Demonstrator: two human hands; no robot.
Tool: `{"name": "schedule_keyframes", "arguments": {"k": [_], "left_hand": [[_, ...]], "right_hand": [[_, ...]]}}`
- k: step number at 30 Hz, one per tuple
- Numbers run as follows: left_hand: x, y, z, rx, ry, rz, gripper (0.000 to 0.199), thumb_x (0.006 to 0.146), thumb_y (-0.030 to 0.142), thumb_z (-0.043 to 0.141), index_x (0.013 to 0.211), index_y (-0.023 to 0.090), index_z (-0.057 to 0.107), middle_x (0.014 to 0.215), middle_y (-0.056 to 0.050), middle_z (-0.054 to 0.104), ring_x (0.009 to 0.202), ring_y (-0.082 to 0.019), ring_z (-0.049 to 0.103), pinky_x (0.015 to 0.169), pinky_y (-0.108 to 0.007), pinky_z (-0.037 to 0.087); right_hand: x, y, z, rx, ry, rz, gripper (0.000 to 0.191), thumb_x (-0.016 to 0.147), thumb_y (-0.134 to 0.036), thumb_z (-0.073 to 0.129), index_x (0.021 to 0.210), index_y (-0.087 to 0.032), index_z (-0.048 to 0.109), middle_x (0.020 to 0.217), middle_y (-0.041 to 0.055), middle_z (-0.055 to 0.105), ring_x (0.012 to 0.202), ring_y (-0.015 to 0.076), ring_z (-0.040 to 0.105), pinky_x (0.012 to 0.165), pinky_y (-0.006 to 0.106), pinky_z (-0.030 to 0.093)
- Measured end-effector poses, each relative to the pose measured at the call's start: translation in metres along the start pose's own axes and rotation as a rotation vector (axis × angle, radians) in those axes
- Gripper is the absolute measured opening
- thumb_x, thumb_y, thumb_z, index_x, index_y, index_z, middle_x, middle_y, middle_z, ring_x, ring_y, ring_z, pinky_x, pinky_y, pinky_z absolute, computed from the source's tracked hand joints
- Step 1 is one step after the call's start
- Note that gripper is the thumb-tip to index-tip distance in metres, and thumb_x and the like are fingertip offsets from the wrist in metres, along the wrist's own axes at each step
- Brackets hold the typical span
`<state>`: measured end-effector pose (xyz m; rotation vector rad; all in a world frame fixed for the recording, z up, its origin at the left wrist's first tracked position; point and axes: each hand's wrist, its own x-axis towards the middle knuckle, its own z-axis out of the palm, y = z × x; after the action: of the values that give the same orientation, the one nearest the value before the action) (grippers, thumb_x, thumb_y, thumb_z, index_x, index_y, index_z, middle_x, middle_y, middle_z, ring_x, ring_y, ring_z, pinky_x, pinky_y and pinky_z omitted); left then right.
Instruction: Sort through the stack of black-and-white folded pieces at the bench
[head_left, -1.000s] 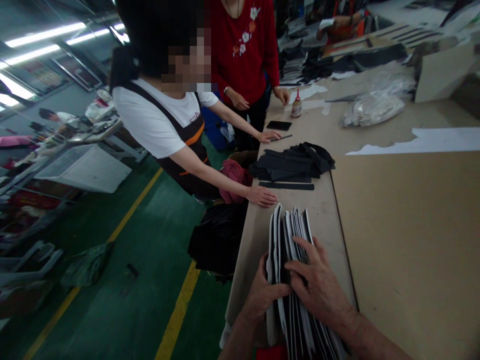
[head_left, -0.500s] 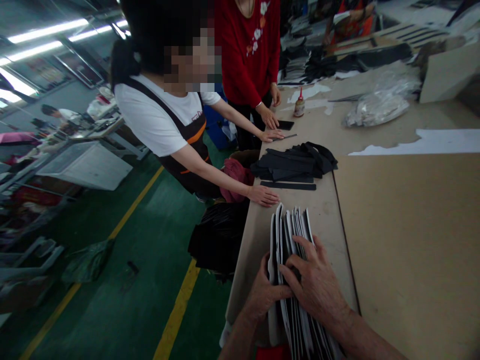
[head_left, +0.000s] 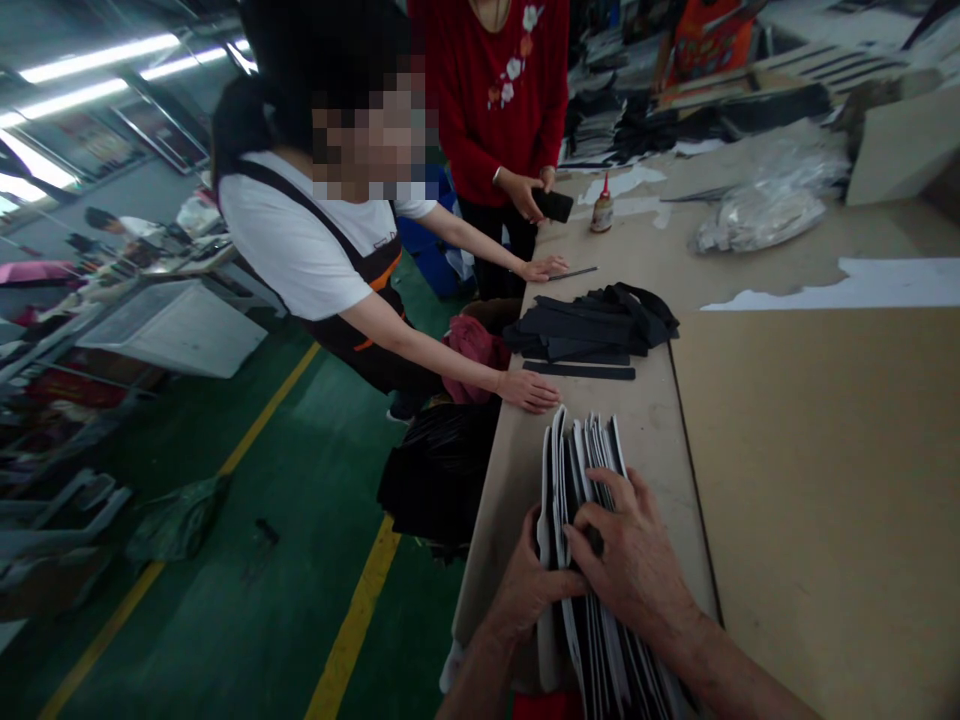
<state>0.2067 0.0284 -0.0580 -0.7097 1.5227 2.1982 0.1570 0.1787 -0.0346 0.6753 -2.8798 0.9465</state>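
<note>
A row of thin flat black-and-white pieces (head_left: pixel 600 630) stands on edge at the near end of the table, their material unclear. My left hand (head_left: pixel 531 580) is closed round the left side of this row, its thumb laid over the upper edges. From the right, my right hand (head_left: pixel 634 545) bends its fingers over the same edges, index finger and thumb curled close together. Whether a single piece is pinched between them cannot be seen. Just past the row lie a black strip (head_left: pixel 579 371) and a heap of black fabric strips (head_left: pixel 592 325).
A person in an apron (head_left: pixel 367 265) rests both hands on the table edge (head_left: pixel 510 440). Another in red (head_left: pixel 502 100) holds a black phone (head_left: pixel 553 204). A red-capped bottle (head_left: pixel 602 212), clear plastic bags (head_left: pixel 765 210) and a brown board (head_left: pixel 817 480) are on the table. Black bags (head_left: pixel 439 480) stand on the floor.
The person in red has lifted the phone off the table. My right index finger and thumb have curled closer together over the pieces. My left hand stays in place.
</note>
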Motion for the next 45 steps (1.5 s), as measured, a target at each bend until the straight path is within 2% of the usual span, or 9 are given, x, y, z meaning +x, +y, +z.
{"name": "schedule_keyframes", "arguments": {"k": [4, 9, 13, 22, 30, 36, 45], "left_hand": [[0.002, -0.002, -0.002, 0.010, 0.020, 0.009, 0.100, 0.044, 0.009, 0.087, 0.133, 0.020, 0.043, 0.127, -0.009, 0.068, 0.117, -0.030, 0.062, 0.106, -0.043, 0.047], [-0.001, -0.002, -0.001, 0.015, 0.013, 0.008, 0.098, 0.047, 0.008, 0.086, 0.134, 0.021, 0.042, 0.128, -0.008, 0.067, 0.118, -0.029, 0.062, 0.106, -0.044, 0.047], [-0.001, -0.003, 0.001, 0.015, 0.009, 0.013, 0.097, 0.047, 0.006, 0.085, 0.134, 0.022, 0.044, 0.129, -0.008, 0.066, 0.121, -0.030, 0.061, 0.107, -0.044, 0.046], [0.002, -0.007, -0.002, -0.006, -0.004, 0.015, 0.097, 0.048, 0.008, 0.086, 0.134, 0.022, 0.045, 0.132, -0.009, 0.065, 0.123, -0.032, 0.060, 0.111, -0.047, 0.044], [0.000, -0.009, 0.000, 0.010, -0.006, 0.033, 0.095, 0.052, 0.006, 0.084, 0.136, 0.024, 0.043, 0.130, -0.006, 0.067, 0.119, -0.027, 0.063, 0.106, -0.042, 0.048], [0.001, -0.008, 0.000, 0.097, 0.009, 0.075, 0.098, 0.051, 0.013, 0.090, 0.136, 0.024, 0.042, 0.137, -0.007, 0.062, 0.127, -0.028, 0.057, 0.111, -0.041, 0.043], [0.001, -0.011, 0.002, 0.176, -0.022, 0.112, 0.104, 0.053, 0.022, 0.093, 0.139, 0.024, 0.037, 0.143, -0.010, 0.056, 0.132, -0.029, 0.052, 0.117, -0.045, 0.038]], "right_hand": [[-0.001, 0.003, 0.002, -0.004, 0.000, 0.059, 0.007, 0.081, -0.016, 0.066, 0.083, -0.023, 0.067, 0.133, 0.0082, 0.043, 0.129, 0.0398, 0.035, 0.112, 0.067, 0.034], [-0.003, 0.005, 0.004, -0.037, -0.007, 0.040, 0.032, 0.079, -0.014, 0.065, 0.109, -0.024, 0.067, 0.141, 0.0102, 0.037, 0.136, 0.0458, 0.025, 0.107, 0.071, 0.038], [-0.004, 0.006, 0.002, -0.022, -0.006, -0.003, 0.039, 0.082, -0.013, 0.060, 0.117, -0.030, 0.067, 0.148, 0.0081, 0.030, 0.141, 0.0458, 0.017, 0.105, 0.074, 0.037], [-0.004, 0.008, 0.003, -0.022, -0.005, -0.067, 0.039, 0.086, -0.013, 0.056, 0.119, -0.032, 0.066, 0.147, 0.0070, 0.034, 0.141, 0.0461, 0.017, 0.103, 0.073, 0.038], [-0.002, 0.007, 0.004, -0.005, -0.012, -0.083, 0.024, 0.087, -0.017, 0.057, 0.109, -0.022, 0.064, 0.141, 0.0101, 0.041, 0.142, 0.0432, 0.019, 0.110, 0.070, 0.035], [0.002, 0.004, 0.004, -0.018, -0.018, -0.019, 0.014, 0.094, -0.024, 0.056, 0.104, -0.022, 0.065, 0.139, 0.0100, 0.044, 0.140, 0.0436, 0.022, 0.110, 0.070, 0.035], [0.003, 0.009, 0.006, -0.031, 0.005, 0.009, 0.013, 0.090, -0.029, 0.064, 0.101, -0.022, 0.062, 0.135, 0.0098, 0.046, 0.137, 0.0439, 0.025, 0.109, 0.068, 0.035]]}}
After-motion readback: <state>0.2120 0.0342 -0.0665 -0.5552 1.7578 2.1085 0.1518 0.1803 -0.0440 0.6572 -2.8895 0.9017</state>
